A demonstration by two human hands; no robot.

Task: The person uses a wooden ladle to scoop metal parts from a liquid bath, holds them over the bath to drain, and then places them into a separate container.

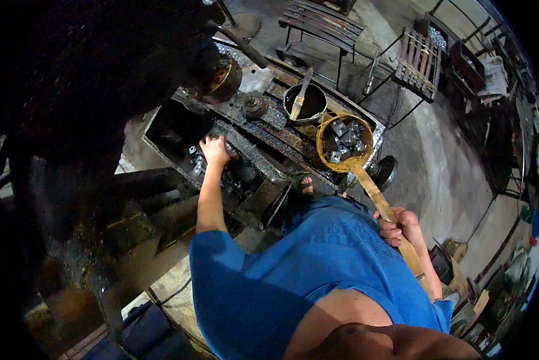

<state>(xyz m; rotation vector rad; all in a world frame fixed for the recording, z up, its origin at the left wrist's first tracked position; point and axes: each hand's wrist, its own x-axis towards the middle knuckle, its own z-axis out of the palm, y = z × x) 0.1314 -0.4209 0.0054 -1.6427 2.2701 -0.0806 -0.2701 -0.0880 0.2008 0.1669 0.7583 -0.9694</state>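
Observation:
My right hand (pixel 401 228) is closed round the long flat wooden handle (pixel 374 191) of a round strainer basket (pixel 321 144). Several shiny, blocky metal parts (pixel 348 137) lie inside the basket, which is held over the right end of a dirty metal bench. My left hand (pixel 215 150) reaches down into a metal trough (pixel 161 150) at the left, its fingers curled at a heap of similar metal parts (pixel 196 161). The fingertips are hidden, so what they grip cannot be made out.
A black pot (pixel 315 107) with a flat brush (pixel 300 99) across it stands on the bench behind the basket. Left of it is a rusty round container (pixel 224 81). Dark machinery (pixel 95 228) fills the left. Slatted stands (pixel 320 25) are on the far floor.

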